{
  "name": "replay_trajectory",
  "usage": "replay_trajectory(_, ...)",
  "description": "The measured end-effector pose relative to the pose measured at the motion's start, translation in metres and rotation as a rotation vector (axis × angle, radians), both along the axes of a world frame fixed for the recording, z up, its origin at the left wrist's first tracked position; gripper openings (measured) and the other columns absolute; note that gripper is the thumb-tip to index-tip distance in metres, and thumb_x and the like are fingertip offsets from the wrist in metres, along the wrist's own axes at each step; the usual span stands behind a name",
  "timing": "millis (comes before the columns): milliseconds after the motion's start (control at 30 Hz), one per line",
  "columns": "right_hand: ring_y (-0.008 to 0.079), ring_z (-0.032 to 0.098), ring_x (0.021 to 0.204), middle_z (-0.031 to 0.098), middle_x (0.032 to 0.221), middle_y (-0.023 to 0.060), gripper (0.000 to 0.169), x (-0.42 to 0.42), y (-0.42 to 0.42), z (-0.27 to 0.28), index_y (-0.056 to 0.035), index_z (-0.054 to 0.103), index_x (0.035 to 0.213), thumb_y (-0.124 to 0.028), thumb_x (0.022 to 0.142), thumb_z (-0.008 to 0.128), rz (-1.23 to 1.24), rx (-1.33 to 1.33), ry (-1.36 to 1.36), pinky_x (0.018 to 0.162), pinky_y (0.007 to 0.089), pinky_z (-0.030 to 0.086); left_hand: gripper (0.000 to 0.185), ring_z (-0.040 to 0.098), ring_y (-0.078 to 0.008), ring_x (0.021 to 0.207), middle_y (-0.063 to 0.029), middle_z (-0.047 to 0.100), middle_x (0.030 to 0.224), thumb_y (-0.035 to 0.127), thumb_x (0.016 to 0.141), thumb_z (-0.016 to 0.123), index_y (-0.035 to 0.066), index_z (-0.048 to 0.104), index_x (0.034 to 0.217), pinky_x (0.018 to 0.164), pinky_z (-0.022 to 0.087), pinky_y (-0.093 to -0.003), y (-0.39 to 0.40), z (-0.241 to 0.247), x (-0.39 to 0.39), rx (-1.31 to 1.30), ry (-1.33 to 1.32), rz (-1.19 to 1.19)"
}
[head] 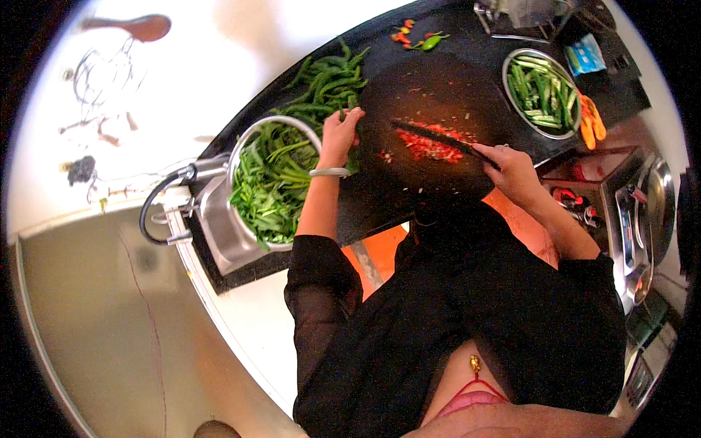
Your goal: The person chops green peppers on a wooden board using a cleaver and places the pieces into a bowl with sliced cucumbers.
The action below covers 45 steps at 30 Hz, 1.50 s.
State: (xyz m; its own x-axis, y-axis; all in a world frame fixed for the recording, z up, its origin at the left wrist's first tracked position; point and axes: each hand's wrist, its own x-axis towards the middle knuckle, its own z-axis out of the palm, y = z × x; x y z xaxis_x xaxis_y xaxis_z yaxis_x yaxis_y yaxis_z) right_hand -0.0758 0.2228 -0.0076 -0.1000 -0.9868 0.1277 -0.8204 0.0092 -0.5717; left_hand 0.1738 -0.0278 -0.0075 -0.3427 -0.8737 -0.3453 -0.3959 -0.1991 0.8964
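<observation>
In my right hand [512, 169] is a dark-bladed kitchen knife [438, 137], its blade lying over a heap of finely chopped red chili [432, 150] on a round brown cutting board [454, 93]. My left hand [340, 137] is at the board's left side, beside a pile of long green chili peppers [328, 82]; its fingers are bent near a pepper, and whether they grip it I cannot tell. Under my left wrist is the edge of a large metal bowl [236, 159] full of leafy greens [271, 191]. Small red chilies [402, 37] and a green one [432, 42] lie beyond the board.
To the right stands a metal bowl [506, 90] of cut green vegetable strips, with orange gloves [591, 121] and a blue packet [586, 55] beside it. A steel sink [219, 235] with a faucet hose [148, 202] is at the left. A metal rack [520, 37] stands at the back right.
</observation>
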Motion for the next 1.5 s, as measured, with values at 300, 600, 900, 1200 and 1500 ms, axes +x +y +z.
replay_trajectory(300, 0.0439, 0.059, 0.081, 0.06, 0.079, 0.0279, 0.028, -0.077, 0.036, -0.024, 0.0043, 0.058, 0.099, -0.02, 0.085, 0.053, -0.432, 0.218, -0.35, 0.071, 0.0481, 0.046, 0.036, 0.06, -0.0183, 0.062, -0.0093, 0.057, 0.084, 0.008, 0.077, 0.074, -0.003, 0.047, 0.1, 0.047, 0.048, -0.029, 0.063, -0.061, -0.202, 0.252, 0.289, -0.029)
replay_trajectory(600, 0.0478, 0.057, 0.087, 0.059, 0.085, 0.0315, 0.029, -0.092, 0.021, -0.049, 0.0062, 0.053, 0.093, -0.022, 0.088, 0.048, -0.407, 0.245, -0.41, 0.077, 0.0526, 0.045, 0.025, 0.057, -0.0162, 0.045, -0.009, 0.058, 0.067, 0.013, 0.084, 0.067, 0.001, 0.046, 0.09, 0.037, 0.042, -0.0276, 0.076, -0.066, -0.203, -0.065, 0.003, -0.173)
replay_trajectory(900, 0.0471, 0.058, 0.088, 0.06, 0.086, 0.0329, 0.032, -0.079, 0.006, -0.029, 0.0111, 0.051, 0.097, -0.019, 0.089, 0.043, -0.339, 0.396, -0.537, 0.079, 0.0515, 0.046, 0.016, 0.061, -0.0175, 0.05, -0.0104, 0.061, 0.069, 0.003, 0.083, 0.066, 0.0, 0.05, 0.083, 0.044, 0.052, -0.0287, 0.073, -0.092, -0.214, 0.123, 0.146, -0.053)
replay_trajectory(1200, 0.0442, 0.06, 0.082, 0.059, 0.082, 0.0305, 0.026, -0.069, 0.012, -0.029, 0.0082, 0.049, 0.089, -0.017, 0.089, 0.041, -0.351, 0.476, -0.598, 0.074, 0.0504, 0.048, 0.014, 0.062, -0.0183, 0.051, -0.0108, 0.06, 0.067, -0.004, 0.083, 0.062, -0.002, 0.05, 0.078, 0.045, 0.054, -0.0299, 0.074, -0.099, -0.216, 0.126, 0.199, 0.005)
replay_trajectory(1500, 0.0462, 0.056, 0.091, 0.058, 0.092, 0.0313, 0.03, -0.065, 0.009, -0.032, 0.0107, 0.052, 0.09, -0.017, 0.089, 0.041, -0.339, 0.453, -0.566, 0.082, 0.0511, 0.045, 0.016, 0.063, -0.0181, 0.051, -0.0101, 0.06, 0.062, -0.003, 0.084, 0.063, -0.001, 0.049, 0.074, 0.044, 0.05, -0.0296, 0.073, -0.1, -0.213, 0.047, 0.154, -0.05)
